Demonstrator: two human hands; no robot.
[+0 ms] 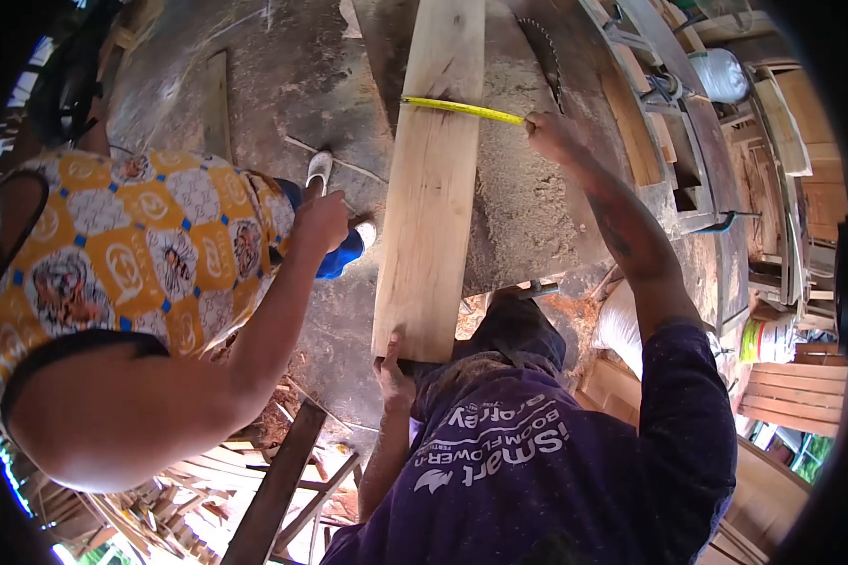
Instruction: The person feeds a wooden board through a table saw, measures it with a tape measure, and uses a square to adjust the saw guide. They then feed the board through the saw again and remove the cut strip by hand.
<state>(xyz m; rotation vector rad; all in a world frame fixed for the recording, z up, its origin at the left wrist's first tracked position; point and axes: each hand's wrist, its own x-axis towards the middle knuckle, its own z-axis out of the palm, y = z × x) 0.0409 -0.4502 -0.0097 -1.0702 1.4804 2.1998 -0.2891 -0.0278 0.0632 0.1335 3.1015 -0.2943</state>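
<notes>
A long pale wooden plank (433, 188) runs away from my body, its near end close to my waist. My left hand (395, 379) grips that near end at its left corner, thumb on top and the other fingers mostly hidden. Farther up, my right hand (554, 137) is closed around the end of a yellow tape measure (471, 109). The tape lies across the plank's width, its tip at the left edge. The tape's case is hidden in my hand.
A co-worker in a yellow patterned shirt (141, 245) stands at left, with a closed hand (322, 221) near the plank. A toothed saw blade (548, 56) shows right of the plank, on the sawdust-covered table (528, 212). Scrap wood (174, 485) lies lower left.
</notes>
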